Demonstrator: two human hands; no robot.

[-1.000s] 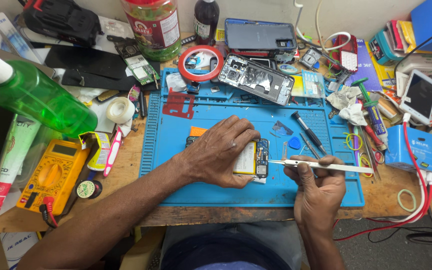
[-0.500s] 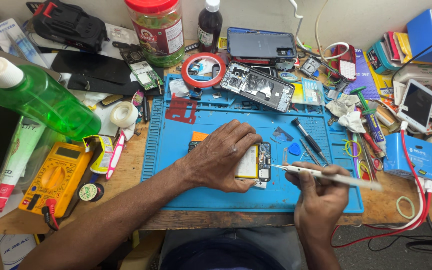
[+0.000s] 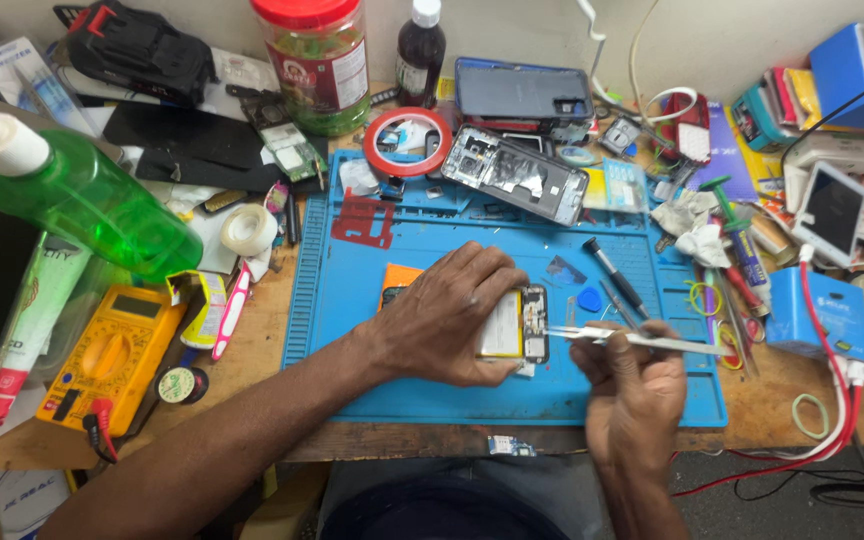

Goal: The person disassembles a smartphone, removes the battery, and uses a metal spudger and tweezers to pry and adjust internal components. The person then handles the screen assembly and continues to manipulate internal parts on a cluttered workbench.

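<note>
Two hands work: left hand (image 3: 447, 315) pins opened phone (image 3: 515, 324), right hand (image 3: 632, 385) grips tweezers (image 3: 632, 341).

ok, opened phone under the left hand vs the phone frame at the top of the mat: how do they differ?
The opened phone lies mid-mat, mostly covered by the left hand; the phone frame lies untouched at the far edge of the blue mat. The opened phone shows a pale battery; the frame is grey and metallic. Tweezers in the right hand point at the opened phone; no tool is at the frame. Both lie flat with their insides facing up.
</note>
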